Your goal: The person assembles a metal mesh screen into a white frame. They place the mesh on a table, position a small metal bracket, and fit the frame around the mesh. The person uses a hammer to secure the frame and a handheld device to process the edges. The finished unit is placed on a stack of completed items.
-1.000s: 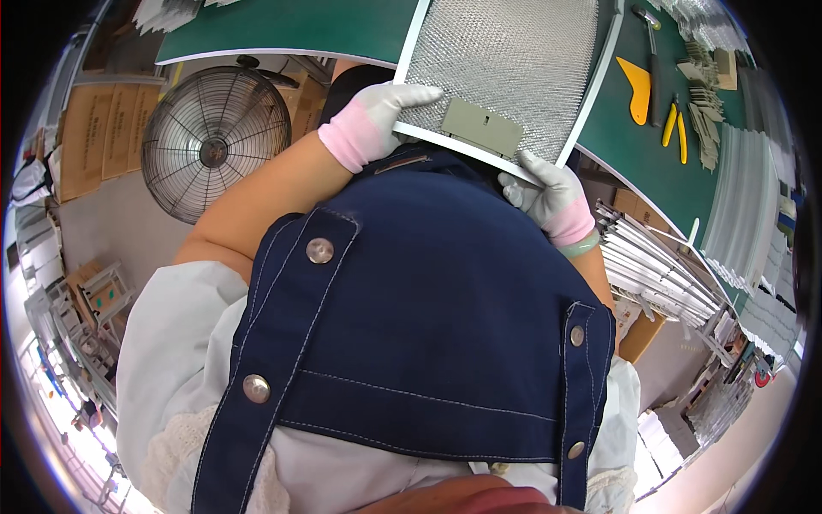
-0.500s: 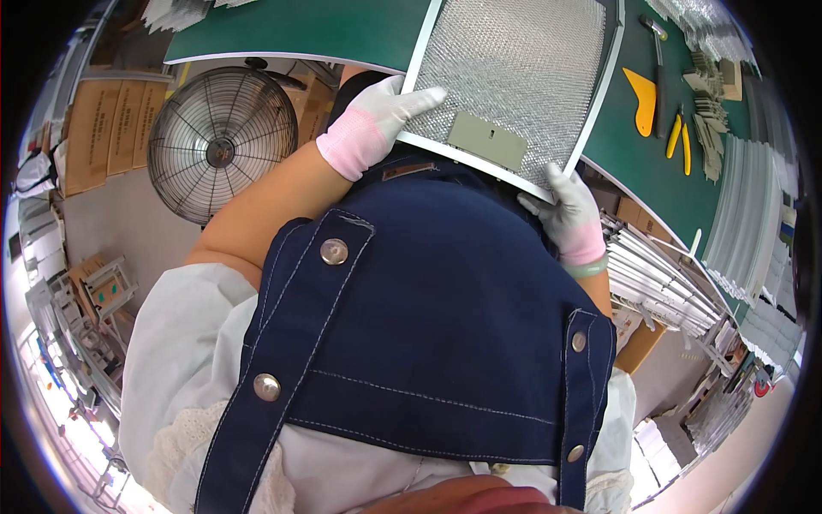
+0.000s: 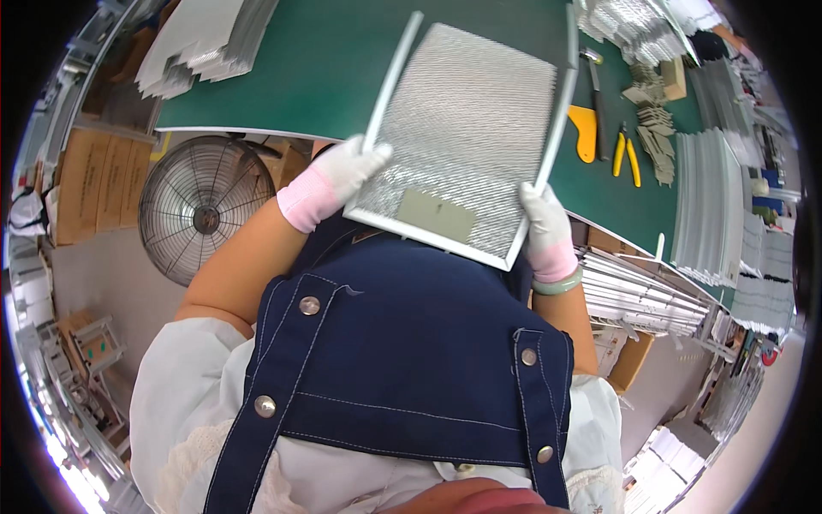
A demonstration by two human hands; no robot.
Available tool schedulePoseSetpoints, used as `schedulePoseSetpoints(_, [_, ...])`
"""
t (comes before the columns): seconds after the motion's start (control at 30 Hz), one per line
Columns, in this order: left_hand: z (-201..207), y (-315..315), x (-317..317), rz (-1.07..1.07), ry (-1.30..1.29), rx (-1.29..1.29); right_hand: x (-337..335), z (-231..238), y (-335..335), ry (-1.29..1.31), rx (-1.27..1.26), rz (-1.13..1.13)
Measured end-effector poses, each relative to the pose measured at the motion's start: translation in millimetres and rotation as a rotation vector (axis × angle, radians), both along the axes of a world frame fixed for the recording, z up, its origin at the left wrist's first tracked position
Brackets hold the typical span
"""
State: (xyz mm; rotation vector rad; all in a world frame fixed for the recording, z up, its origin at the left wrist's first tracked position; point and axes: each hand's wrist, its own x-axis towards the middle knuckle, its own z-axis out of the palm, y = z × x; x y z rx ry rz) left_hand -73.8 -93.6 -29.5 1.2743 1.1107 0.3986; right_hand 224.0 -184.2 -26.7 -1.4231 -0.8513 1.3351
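Both gloved hands grip a metal mesh filter panel point(image 3: 471, 103), held at a tilt in front of my apron, over the table's near edge. White frame rails point(image 3: 428, 245) run along its near edge and two sides. At the far end the side rails spread away from the mesh, and no rail shows across there. A small grey-green plate point(image 3: 435, 214) lies against the mesh by the near rail. My left hand point(image 3: 338, 176) closes on the left rail, thumb over the mesh. My right hand point(image 3: 546, 224) holds the right rail close to the near corner; some fingers are hidden behind it.
On the green table point(image 3: 317, 68) lie a hammer point(image 3: 597, 103), a yellow scraper point(image 3: 584, 137), yellow-handled pliers point(image 3: 627, 158) and grey-green plates point(image 3: 655, 137). Mesh sheets point(image 3: 205, 43) stack at left, white rails point(image 3: 706, 206) at right. A floor fan point(image 3: 205, 214) stands at left.
The panel and both hands have shifted left and lower in the picture. My view has shifted too, bringing more of the table and the panel's far end into sight. Both hands keep their grip.
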Motion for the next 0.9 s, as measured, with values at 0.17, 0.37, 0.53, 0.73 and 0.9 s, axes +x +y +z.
schedulePoseSetpoints(0.17, [19,20,5,0.027,-0.04,0.204,4,15,-2,0.274,-0.002,0.085])
schedulePoseSetpoints(0.37, [46,39,5,-0.074,-0.264,0.228,12,17,-6,0.17,0.089,0.138])
schedulePoseSetpoints(0.53, [43,53,6,-0.042,-0.113,0.37,11,31,-6,0.077,0.139,0.19])
schedulePoseSetpoints(0.73, [74,67,12,-0.077,-0.183,0.459,9,42,-10,0.064,0.172,0.214])
schedulePoseSetpoints(0.9, [90,75,12,-0.05,-0.379,0.368,11,50,-12,0.012,0.233,0.273])
